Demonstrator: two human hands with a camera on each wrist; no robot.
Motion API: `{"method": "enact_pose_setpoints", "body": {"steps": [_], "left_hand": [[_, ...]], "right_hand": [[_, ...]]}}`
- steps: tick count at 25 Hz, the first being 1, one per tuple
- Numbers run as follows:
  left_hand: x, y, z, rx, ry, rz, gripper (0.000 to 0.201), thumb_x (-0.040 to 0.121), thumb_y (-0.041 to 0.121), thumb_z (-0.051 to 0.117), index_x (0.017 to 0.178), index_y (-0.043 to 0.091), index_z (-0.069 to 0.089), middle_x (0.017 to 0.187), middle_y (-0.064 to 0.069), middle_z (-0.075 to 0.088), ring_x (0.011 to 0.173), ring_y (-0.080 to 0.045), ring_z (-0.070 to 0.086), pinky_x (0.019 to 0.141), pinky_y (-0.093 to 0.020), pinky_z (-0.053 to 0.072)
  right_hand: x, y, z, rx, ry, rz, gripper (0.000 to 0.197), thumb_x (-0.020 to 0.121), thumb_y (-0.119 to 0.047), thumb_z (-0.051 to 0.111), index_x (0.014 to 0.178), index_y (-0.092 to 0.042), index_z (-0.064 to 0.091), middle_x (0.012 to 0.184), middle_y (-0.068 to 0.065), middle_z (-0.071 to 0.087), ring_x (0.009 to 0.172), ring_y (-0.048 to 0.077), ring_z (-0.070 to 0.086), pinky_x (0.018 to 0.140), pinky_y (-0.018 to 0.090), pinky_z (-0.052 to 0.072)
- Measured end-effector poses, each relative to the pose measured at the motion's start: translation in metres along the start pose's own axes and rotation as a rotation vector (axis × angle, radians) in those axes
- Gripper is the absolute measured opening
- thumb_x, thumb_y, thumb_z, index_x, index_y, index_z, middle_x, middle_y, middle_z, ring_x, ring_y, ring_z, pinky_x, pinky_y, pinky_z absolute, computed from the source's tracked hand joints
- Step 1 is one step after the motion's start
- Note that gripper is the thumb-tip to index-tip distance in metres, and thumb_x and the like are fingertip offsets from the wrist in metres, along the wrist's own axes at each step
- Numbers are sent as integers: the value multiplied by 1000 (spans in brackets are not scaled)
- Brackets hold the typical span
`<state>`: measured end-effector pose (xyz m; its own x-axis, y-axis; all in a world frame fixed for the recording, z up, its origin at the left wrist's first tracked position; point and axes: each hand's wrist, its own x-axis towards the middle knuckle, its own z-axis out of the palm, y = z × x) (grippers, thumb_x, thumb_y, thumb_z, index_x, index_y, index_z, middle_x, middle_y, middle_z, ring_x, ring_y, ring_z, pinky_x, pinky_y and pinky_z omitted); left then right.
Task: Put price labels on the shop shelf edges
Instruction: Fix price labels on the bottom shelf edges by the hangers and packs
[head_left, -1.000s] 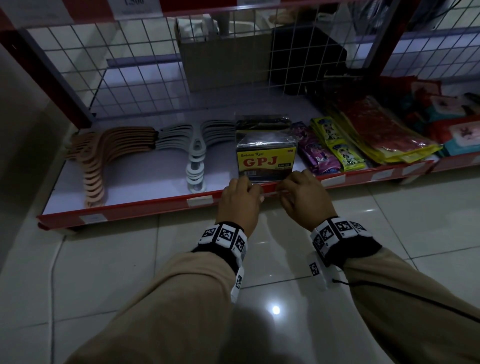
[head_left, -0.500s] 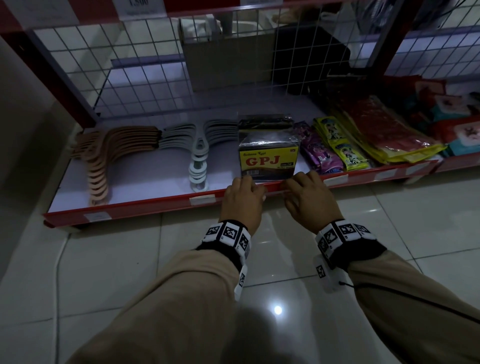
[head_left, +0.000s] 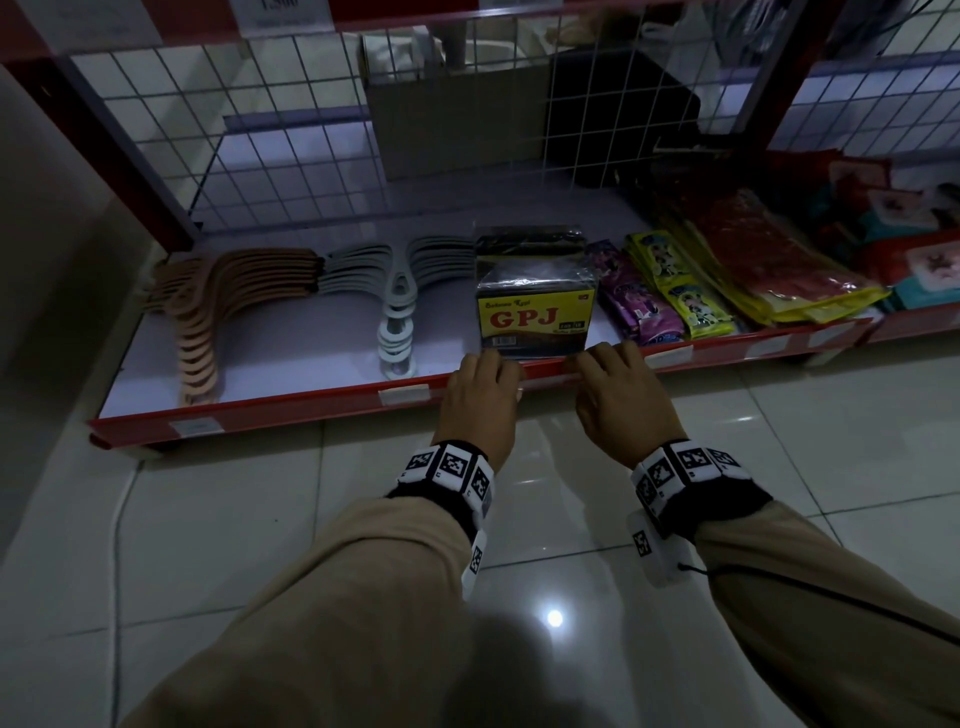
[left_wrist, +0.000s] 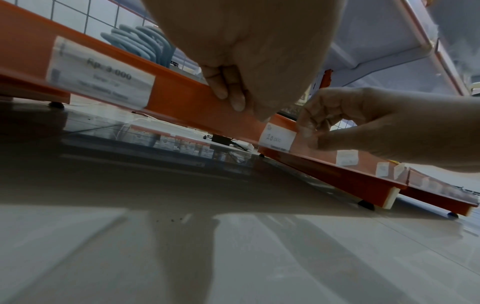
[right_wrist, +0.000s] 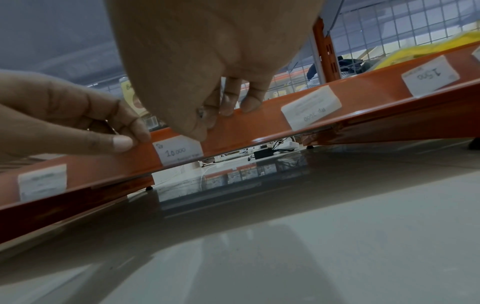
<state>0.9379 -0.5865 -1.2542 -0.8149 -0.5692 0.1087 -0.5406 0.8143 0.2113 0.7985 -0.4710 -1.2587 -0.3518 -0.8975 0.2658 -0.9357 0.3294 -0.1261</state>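
Note:
A small white price label marked 10.000 (left_wrist: 276, 138) (right_wrist: 179, 152) sits on the red shelf edge (head_left: 311, 410), below a yellow and black GPJ pack (head_left: 535, 317). My right hand (head_left: 615, 387) (right_wrist: 207, 121) pinches the label's right end, its thumb on the upper corner and its fingers over the top of the edge. My left hand (head_left: 483, 387) (right_wrist: 130, 139) pinches the shelf edge between thumb and forefinger, just left of the label. In the head view both hands hide most of the label.
Other labels (head_left: 404, 395) (head_left: 667, 357) are stuck along the same edge. Tan hangers (head_left: 234, 301) and grey hangers (head_left: 400, 312) lie at the left, with purple and yellow sachets (head_left: 665, 301) at the right. A wire grid backs the shelf. Glossy tiled floor lies below.
Both hands stay at the shelf edge under the GPJ pack. They have drawn slightly apart, and the head view has shifted a little.

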Motion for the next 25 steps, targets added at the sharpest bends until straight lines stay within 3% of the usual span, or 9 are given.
{"method": "enact_pose_setpoints", "body": {"steps": [5,14,20,25], "left_hand": [[-6,1,-6,-54,25,13,21,96,15,48,113,9,57,116,-11,49,103,-28,44,83,-34,37],[-14,-6,-12,8,-37,67,36,94,10,48,130,13,51,129,-7,48,113,-26,43,92,-33,39],[-17,-6,-19,144,-111,99,43,95,13,44,138,14,43,138,-5,42,123,-25,38,96,-33,34],[-11,6,-36,203,-152,113,36,94,16,44,129,14,48,131,-5,46,117,-25,40,92,-35,35]], "right_hand": [[-2,3,3,96,97,-1,24,70,6,59,94,1,57,99,21,55,84,37,49,70,43,45],[-8,5,8,103,141,19,29,67,5,60,96,1,59,100,20,56,88,38,50,74,43,47],[-9,5,-5,95,12,24,35,70,2,60,105,-2,61,102,19,59,93,38,51,77,44,47],[-7,3,-23,159,-72,59,36,76,0,57,112,0,58,106,21,57,97,40,50,78,44,46]]}}
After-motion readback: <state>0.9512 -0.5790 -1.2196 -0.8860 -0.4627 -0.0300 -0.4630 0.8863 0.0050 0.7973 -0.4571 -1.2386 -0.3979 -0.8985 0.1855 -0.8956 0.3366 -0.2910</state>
